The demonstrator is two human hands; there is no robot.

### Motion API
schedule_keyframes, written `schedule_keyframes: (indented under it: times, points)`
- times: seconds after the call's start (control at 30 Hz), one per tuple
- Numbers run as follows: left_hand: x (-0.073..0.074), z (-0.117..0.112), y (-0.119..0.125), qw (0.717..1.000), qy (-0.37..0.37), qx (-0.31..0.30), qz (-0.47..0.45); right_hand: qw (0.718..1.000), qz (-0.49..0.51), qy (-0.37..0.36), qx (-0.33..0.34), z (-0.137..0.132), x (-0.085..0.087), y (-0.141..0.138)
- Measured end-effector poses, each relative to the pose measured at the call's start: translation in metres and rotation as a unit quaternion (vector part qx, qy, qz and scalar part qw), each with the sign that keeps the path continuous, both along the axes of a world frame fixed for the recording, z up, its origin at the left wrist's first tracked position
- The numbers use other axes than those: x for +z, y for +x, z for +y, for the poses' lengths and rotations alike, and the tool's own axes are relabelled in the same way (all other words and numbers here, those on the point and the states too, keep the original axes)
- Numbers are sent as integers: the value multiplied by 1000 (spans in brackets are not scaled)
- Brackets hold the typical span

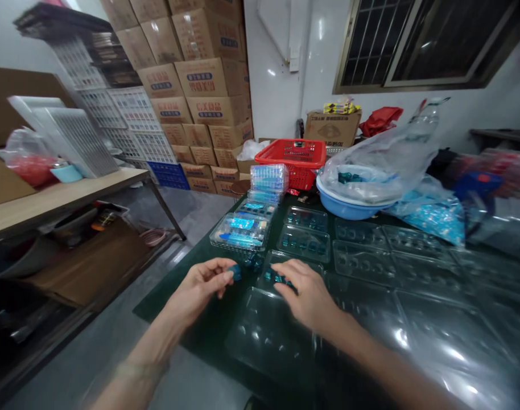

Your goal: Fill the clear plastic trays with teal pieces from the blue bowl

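Note:
Between the thumb and fingers of my left hand is a small shiny teal piece; what kind of thing it is I cannot make out. My right hand reaches over a clear plastic tray, its thumb and fingertips closed around a similar teal piece in the tray's hollows. More loose teal pieces lie on the dark green table between the hands. Just beyond stand filled clear trays, the nearest one showing blue and white contents.
Several clear trays cover the table's right side. A blue basin with a plastic bag, a bag of blue-white pieces and a red basket stand at the back. Cartons are stacked behind; a wooden-topped bench is left.

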State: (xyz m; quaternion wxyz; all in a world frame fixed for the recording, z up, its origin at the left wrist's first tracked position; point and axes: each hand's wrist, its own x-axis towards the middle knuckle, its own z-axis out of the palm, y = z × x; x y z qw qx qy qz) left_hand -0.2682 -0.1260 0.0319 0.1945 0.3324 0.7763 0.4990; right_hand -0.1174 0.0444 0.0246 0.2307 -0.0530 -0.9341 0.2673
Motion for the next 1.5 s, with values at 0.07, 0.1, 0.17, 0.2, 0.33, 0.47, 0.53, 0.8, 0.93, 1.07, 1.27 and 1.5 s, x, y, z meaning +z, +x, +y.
schedule_keyframes:
  times: [0.07,0.1,0.17,0.2,0.33,0.47,0.53,0.8,0.93,1.07,1.27,1.5]
  points:
    - [4,4,29,986,67,-68,-138,995,34,-81,46,-15,6,4]
    - [5,7,41,976,86,-90,-178,991,40,-114,62,-22,8,8]
    - [5,14,63,962,108,-113,-222,984,41,-161,69,-32,8,18]
    - [4,17,71,959,111,-116,-232,981,40,-180,62,-35,7,24]
    - [-1,21,92,959,96,-118,-240,968,17,-248,9,-32,-3,53]
    - [0,12,87,985,46,-69,-150,977,30,-201,-66,-1,-18,61]
    - [0,6,75,995,42,-16,-91,987,22,-124,-102,18,-23,52]
    - [-16,-33,9,983,-8,156,96,970,-160,144,-116,41,-27,11]
    - [-19,-45,-9,963,-81,184,178,964,-177,171,-100,39,-33,4]
    - [-19,-31,-22,937,-163,112,287,959,-182,198,-87,39,-42,0]
    - [-25,11,-43,908,-247,19,339,958,-174,214,-80,38,-40,2]
    - [-26,23,-44,877,-295,-24,378,960,-148,218,-93,34,-25,10]
